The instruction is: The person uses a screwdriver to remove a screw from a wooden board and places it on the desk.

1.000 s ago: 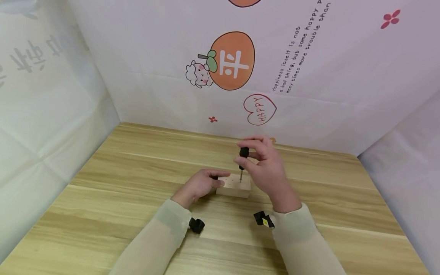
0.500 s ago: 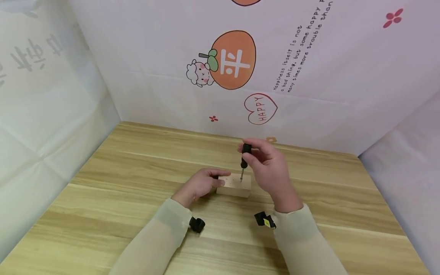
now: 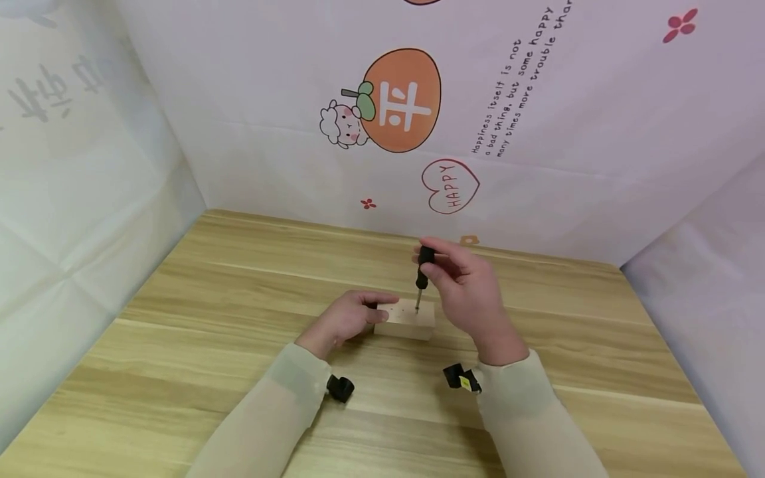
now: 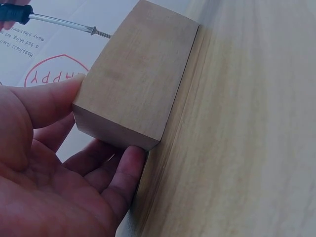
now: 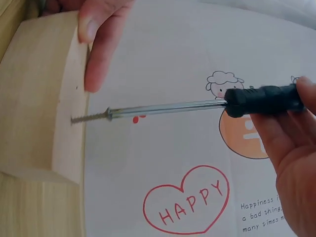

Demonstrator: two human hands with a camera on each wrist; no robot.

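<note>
Taking the block as the clock's centre in the head view, a black wrist mount (image 3: 463,378) sits between four and five o'clock, its yellow label (image 3: 465,383) too small to read. The block (image 3: 403,330) lies on the table (image 3: 251,385). At nine, the left hand (image 3: 346,316) grips its end, thumb and fingers curled round it. Between two and three, the right hand (image 3: 473,295) pinches the screwdriver (image 5: 212,104) by its handle.

The screwdriver's tip meets the head of a screw (image 5: 91,118) standing in the block. Most of its thread shows, so the driving looks barely begun, with nearly the whole length left. Several small holes nearby hold no visible screw.

Beyond, the sheet (image 3: 269,159) carries a heart (image 3: 451,186) reading "HAPPY" just past twelve. At one, print (image 3: 516,103) begins "Happiness itself is not a bad thing, but some happy"; its ends are cut off. At twelve, an orange fruit (image 3: 402,99) bears "平".
</note>
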